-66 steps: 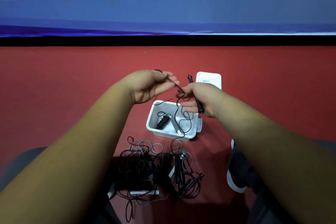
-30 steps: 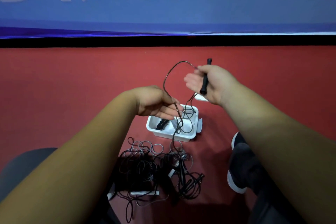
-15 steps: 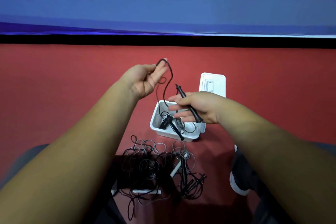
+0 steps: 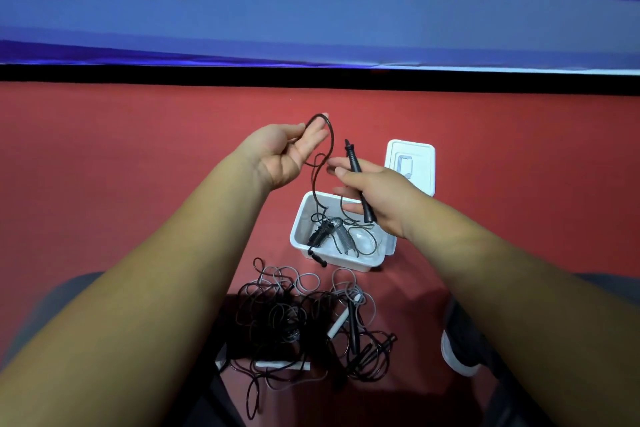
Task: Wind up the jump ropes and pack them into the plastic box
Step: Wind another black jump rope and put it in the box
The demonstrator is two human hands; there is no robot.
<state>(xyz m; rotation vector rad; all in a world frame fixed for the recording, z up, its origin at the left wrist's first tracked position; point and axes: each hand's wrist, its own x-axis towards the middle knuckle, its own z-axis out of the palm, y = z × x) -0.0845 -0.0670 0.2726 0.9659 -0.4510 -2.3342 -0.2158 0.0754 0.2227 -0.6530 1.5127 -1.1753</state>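
Observation:
My right hand (image 4: 374, 198) grips a black jump rope handle (image 4: 356, 177), its tip pointing up and away. From it a thin black rope (image 4: 330, 139) arcs up to my left hand (image 4: 280, 156), which pinches the loop near the fingertips, then hangs down into the white plastic box (image 4: 301, 229) on the red floor. In the box lie a wound black rope bundle (image 4: 320, 234) and a grey coiled one. A second black handle tip sticks out over the box's front rim.
A tangled heap of black and grey jump ropes (image 4: 304, 319) with white and black handles lies on the floor in front of the box. The white lid (image 4: 412, 163) lies behind the box. A shoe (image 4: 457, 347) is at the right. A blue banner wall stands behind.
Over the last second my left hand rose from the box, carrying a rope loop up, and my right hand came down with the handle. Since half a second ago, little has moved.

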